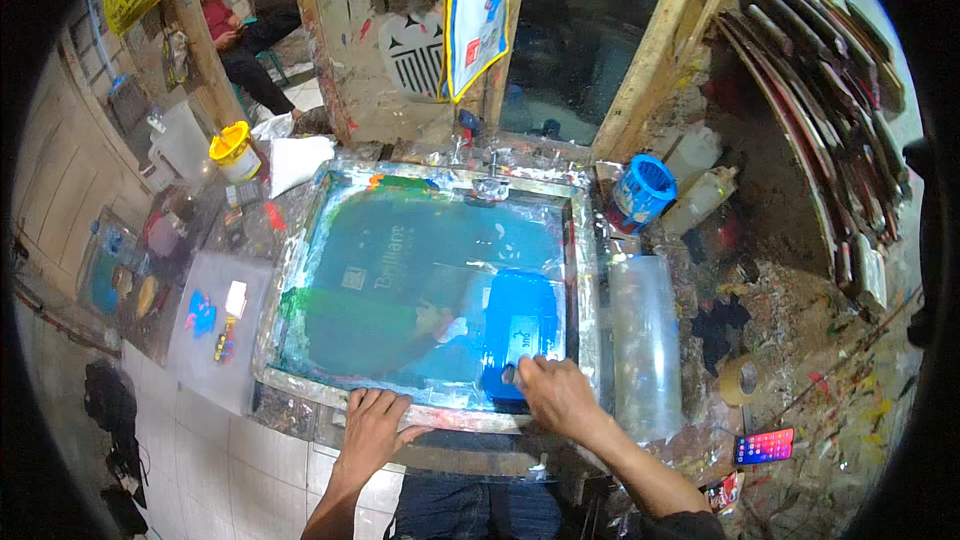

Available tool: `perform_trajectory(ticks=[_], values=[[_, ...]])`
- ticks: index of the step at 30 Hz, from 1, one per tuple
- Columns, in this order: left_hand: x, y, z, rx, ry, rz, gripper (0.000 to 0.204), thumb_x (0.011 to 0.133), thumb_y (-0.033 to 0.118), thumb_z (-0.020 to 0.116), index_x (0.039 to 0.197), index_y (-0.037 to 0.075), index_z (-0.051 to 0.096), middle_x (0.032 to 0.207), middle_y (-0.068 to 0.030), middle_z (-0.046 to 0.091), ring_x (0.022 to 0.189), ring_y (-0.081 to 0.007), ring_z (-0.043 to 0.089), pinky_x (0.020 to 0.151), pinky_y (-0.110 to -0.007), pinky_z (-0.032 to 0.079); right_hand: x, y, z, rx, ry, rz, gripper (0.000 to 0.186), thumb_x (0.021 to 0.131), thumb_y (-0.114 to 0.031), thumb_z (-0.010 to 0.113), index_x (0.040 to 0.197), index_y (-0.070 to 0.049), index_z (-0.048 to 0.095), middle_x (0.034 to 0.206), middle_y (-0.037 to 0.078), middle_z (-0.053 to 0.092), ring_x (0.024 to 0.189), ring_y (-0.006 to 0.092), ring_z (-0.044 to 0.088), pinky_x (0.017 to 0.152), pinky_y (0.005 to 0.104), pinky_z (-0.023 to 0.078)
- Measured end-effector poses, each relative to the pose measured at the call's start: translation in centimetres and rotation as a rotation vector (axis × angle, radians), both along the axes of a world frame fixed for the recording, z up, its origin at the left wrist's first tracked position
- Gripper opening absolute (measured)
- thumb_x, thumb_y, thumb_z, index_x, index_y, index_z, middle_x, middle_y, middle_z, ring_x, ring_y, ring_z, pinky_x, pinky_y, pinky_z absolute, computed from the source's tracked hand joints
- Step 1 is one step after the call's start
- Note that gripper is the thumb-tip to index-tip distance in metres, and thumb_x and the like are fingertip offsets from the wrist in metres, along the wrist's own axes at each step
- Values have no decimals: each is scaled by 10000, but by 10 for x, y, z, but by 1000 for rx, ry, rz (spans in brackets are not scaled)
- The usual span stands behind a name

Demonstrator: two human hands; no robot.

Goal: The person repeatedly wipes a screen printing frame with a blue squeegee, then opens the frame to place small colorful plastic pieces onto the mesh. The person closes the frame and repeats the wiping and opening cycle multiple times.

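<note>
A screen-printing frame (300, 250) with teal mesh lies flat on the table before me. Wet blue ink (520, 310) covers a patch of mesh at its right side, and pale lettering shows in the middle. My left hand (375, 425) lies on the frame's near edge, fingers stretched out over the rim. Over the near right corner of the mesh, my right hand (550, 395) is closed at the edge of the blue ink. A small roundish end shows by its fingertips; the rest of what it holds is hidden.
A blue ink tub (642, 190) stands right of the frame, beside a roll of clear plastic (645, 350). Brown tape (738, 380) and a lit phone (764, 447) lie farther right. A yellow tub (234, 150) and a clear sheet (215, 360) are left. Someone sits beyond the doorway.
</note>
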State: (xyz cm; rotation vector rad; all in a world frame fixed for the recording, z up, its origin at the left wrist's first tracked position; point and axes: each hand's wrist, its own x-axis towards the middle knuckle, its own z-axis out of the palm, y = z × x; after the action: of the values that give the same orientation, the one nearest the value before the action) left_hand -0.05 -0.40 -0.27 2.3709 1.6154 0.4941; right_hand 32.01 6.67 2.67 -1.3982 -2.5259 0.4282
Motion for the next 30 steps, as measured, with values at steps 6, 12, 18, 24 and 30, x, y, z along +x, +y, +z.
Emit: perform_trajectory(ticks=[6,12,18,24,30], values=[[4,1,19,19,61,-18,486,789,460,826,1047,61,723,988,-81,679,996,-289,620,957,-464,409,-11,-38,22,108,-112,-29,279,983,-269,645,1151,-57,575,991,143,634,920,341,667,862,539,477],[-3,25,110,285,89,-84,444,826,498,802,959,81,727,943,-52,674,972,-240,620,885,-422,422,-40,-53,88,533,-71,-245,433,916,-460,737,1055,-60,647,982,116,589,928,290,576,899,500,395],[129,-4,74,66,-49,-190,398,945,400,704,880,8,700,1025,-204,673,1039,-410,609,946,-582,447,-34,40,201,684,105,-239,414,937,-410,723,753,-62,595,751,137,580,688,349,629,588,474,503],[219,-43,-12,-602,-278,-588,657,963,651,586,1304,94,663,1530,-361,416,1487,-586,248,1117,-770,215,-21,131,299,624,50,-151,596,982,-517,627,854,59,709,731,310,609,748,464,668,712,514,505],[141,-52,7,-278,184,469,910,920,666,639,1608,124,389,1600,-482,131,1493,-677,76,1096,-839,78,-1,215,333,689,28,-42,628,998,-594,544,1026,-1,748,1000,311,706,991,493,677,905,517,521]])
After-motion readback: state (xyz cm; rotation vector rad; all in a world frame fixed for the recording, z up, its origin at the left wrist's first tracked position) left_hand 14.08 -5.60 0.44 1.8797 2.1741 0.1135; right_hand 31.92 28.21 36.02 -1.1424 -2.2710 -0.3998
